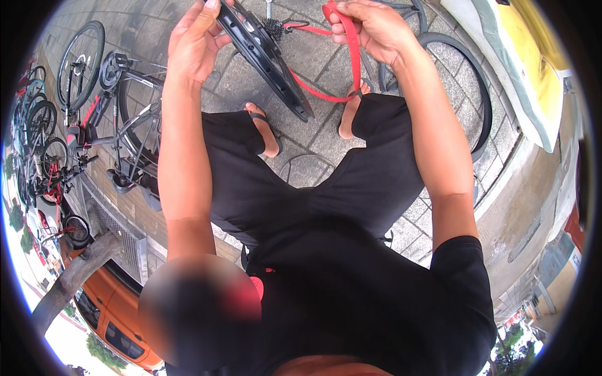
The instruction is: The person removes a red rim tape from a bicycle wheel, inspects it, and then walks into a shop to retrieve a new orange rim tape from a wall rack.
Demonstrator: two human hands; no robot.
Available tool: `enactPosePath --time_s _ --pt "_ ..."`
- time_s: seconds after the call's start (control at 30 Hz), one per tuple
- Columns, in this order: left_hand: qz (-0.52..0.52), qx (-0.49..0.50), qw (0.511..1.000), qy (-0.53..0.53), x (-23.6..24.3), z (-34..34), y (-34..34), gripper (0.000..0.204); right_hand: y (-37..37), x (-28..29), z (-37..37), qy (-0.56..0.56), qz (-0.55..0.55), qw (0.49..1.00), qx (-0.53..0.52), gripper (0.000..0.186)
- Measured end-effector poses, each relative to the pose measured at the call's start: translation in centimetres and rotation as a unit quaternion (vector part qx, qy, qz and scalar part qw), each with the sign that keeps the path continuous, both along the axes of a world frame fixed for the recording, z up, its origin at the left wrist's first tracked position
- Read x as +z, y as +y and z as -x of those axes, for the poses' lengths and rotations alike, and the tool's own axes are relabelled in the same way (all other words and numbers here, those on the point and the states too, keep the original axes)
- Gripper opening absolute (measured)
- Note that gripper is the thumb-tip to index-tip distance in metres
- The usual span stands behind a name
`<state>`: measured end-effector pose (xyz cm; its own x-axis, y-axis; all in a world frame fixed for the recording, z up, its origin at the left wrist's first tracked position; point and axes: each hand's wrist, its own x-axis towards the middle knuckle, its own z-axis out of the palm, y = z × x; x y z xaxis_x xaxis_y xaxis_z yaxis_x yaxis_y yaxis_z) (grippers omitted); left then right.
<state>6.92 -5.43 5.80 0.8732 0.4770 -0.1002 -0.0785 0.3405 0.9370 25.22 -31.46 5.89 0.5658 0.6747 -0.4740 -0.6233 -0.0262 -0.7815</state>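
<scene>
At the top, my left hand (pixel 199 41) is closed on a black bicycle wheel rim (pixel 260 59), which hangs tilted edge-on over the pavement with a cassette (pixel 271 31) at its hub. My right hand (pixel 367 28) pinches a red strip (pixel 352 59), likely rim tape, raised in a loop. The strip runs down and across to the lower part of the rim, and a length of it also shows behind the cassette. A small silver tool or part (pixel 269 9) shows just above the cassette, partly cut off. My sandalled feet are below, either side of the wheel.
Paving (pixel 313 160) lies underfoot. A loose black tyre (pixel 483 100) is at the right beside a yellow and grey covering (pixel 533 69). Several bicycles (pixel 110 109) crowd the left, with a metal grating (pixel 128 244), a tree trunk (pixel 69 285) and an orange car (pixel 116 319) beyond them.
</scene>
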Motion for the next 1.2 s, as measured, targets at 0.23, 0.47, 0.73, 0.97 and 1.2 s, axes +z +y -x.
enactPosePath --time_s 0.23,0.47,0.73,0.97,1.2 --pt "0.008 0.035 0.999 0.029 0.4 -1.1 -1.4 0.031 -0.9 0.7 5.6 0.068 -0.099 0.992 0.045 0.024" --pt "0.026 0.048 0.998 0.036 1.1 -1.2 -2.2 0.032 -1.2 2.1 10.1 0.099 -0.14 0.985 0.031 0.02" --pt "0.022 0.06 0.997 0.052 0.9 -1.2 -2.2 0.035 2.3 3.6 11.7 0.071 -0.163 0.984 0.018 0.023" --pt "0.029 0.056 0.997 0.044 1.8 -1.0 -2.8 0.046 5.4 3.2 11.2 0.004 -0.14 0.99 0.028 0.019" --pt "-0.007 0.067 0.995 0.074 1.4 -0.9 -2.4 0.056 7.4 3.4 10.4 -0.024 -0.117 0.992 0.035 0.012"
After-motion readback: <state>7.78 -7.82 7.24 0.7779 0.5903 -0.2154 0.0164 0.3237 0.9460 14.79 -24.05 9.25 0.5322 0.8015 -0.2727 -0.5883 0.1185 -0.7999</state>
